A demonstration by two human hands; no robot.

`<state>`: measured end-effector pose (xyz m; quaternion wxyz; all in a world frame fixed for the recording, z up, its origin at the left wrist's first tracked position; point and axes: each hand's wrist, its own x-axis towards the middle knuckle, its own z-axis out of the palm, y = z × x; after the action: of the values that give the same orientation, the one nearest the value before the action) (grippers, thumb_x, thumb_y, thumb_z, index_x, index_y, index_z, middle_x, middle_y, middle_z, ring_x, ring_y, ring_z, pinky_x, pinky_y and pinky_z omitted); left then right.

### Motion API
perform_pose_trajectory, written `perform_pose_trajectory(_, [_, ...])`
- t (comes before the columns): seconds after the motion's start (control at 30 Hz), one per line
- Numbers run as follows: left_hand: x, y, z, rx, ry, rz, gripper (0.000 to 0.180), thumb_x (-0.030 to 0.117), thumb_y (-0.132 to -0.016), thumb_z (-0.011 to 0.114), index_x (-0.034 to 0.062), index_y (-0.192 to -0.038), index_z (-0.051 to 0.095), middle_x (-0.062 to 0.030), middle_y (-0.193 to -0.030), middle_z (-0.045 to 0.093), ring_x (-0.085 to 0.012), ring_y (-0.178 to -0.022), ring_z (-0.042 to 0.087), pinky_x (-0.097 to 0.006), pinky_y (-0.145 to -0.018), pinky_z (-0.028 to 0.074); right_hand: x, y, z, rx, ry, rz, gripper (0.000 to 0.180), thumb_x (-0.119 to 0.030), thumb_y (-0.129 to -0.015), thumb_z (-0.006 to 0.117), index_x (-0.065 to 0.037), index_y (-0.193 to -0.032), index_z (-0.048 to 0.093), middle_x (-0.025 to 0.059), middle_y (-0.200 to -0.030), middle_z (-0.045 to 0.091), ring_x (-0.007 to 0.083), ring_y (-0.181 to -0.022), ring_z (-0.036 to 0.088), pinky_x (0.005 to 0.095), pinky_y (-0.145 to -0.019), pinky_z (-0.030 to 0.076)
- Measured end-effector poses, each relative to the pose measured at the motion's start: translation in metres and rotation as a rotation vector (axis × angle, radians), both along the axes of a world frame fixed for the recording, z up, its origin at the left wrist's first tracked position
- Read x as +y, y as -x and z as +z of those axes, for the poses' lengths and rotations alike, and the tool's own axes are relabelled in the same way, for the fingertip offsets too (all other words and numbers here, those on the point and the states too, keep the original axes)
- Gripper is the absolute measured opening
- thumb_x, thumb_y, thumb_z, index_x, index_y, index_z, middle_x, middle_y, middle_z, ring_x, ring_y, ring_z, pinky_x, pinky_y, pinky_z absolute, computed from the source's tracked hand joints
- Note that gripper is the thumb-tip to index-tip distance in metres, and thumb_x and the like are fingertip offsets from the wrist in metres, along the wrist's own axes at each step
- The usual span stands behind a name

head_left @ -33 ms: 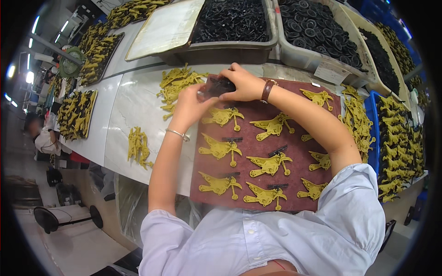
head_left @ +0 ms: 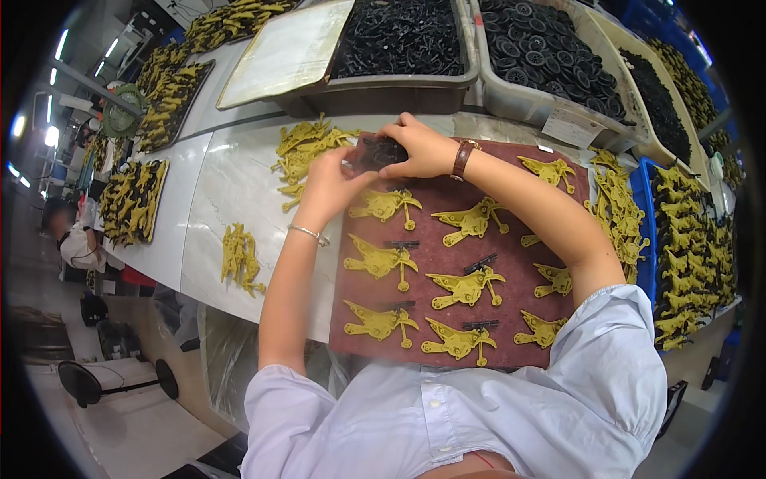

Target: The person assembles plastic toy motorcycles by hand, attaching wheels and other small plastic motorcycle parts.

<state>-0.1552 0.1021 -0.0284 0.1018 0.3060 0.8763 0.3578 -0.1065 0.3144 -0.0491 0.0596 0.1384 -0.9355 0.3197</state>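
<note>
A dark red board lies in front of me on a white marble-look table. Several yellow plastic gun-shaped parts are laid on it in rows, some with a small black piece beside them. Both my hands meet at the board's far left corner around a small bunch of black plastic pieces. My left hand, with a thin bracelet, pinches the bunch from the left. My right hand, with a brown wrist strap, covers it from the right and above.
Grey bins of black ring-shaped parts stand along the back. Loose yellow parts lie left of my hands, a smaller heap nearer. A blue crate of yellow parts is at the right. Another person sits far left.
</note>
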Motion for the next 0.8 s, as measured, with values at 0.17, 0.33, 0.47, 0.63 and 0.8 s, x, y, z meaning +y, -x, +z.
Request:
perform_pose_trajectory(0.17, [0.008, 0.002, 0.0, 0.049, -0.032, -0.01, 0.048, 0.021, -0.066, 0.082, -0.0017, -0.106, 0.066, -0.0142, -0.091, 0.069, -0.019, -0.071, 0.066, -0.031, -0.068, 0.053, 0.02, -0.006, 0.015, -0.059, -0.046, 0.004, 0.067, -0.032, -0.073, 0.078, 0.0, -0.126, 0.054, 0.024, -0.111, 0.057, 0.0372, -0.105, 0.057, 0.0385, -0.094, 0.045])
perform_pose_trajectory(0.33, [0.011, 0.0, 0.0, 0.143, -0.07, -0.005, 0.045, 0.015, -0.066, 0.081, -0.0004, -0.106, 0.067, -0.0113, -0.093, 0.069, -0.0195, -0.073, 0.066, -0.031, -0.07, 0.054, 0.028, -0.009, 0.013, 0.092, 0.054, 0.069, 0.044, -0.019, -0.074, 0.071, -0.001, -0.113, 0.063, 0.0185, -0.1, 0.068, 0.0353, -0.093, 0.065, 0.0415, -0.084, 0.051])
perform_pose_trajectory(0.47, [0.015, -0.002, -0.001, 0.185, -0.087, -0.02, 0.041, 0.012, -0.068, 0.079, -0.0006, -0.105, 0.067, -0.0122, -0.096, 0.069, -0.0195, -0.075, 0.066, -0.031, -0.07, 0.055, 0.026, -0.014, 0.015, 0.117, 0.057, 0.041, 0.034, -0.015, -0.075, 0.07, -0.004, -0.107, 0.067, 0.0161, -0.099, 0.069, 0.0338, -0.094, 0.065, 0.041, -0.084, 0.052])
perform_pose_trajectory(0.63, [0.018, -0.007, 0.004, 0.197, -0.064, -0.028, 0.034, 0.006, -0.069, 0.078, -0.0011, -0.101, 0.068, -0.0133, -0.096, 0.067, -0.0207, -0.074, 0.067, -0.031, -0.069, 0.055, 0.028, -0.019, 0.021, 0.104, 0.255, 0.005, 0.025, -0.015, -0.078, 0.075, -0.005, -0.1, 0.07, 0.0092, -0.094, 0.071, 0.0189, -0.082, 0.066, 0.0301, -0.076, 0.051])
perform_pose_trajectory(0.8, [0.013, -0.009, 0.005, 0.23, -0.04, -0.03, 0.033, 0.011, -0.071, 0.077, 0.0003, -0.101, 0.069, -0.0132, -0.098, 0.067, -0.0225, -0.074, 0.068, -0.032, -0.07, 0.054, 0.034, -0.018, 0.017, 0.078, 0.435, -0.035, 0.023, -0.018, -0.077, 0.077, -0.007, -0.097, 0.071, 0.0068, -0.092, 0.071, 0.0171, -0.08, 0.067, 0.0322, -0.075, 0.053])
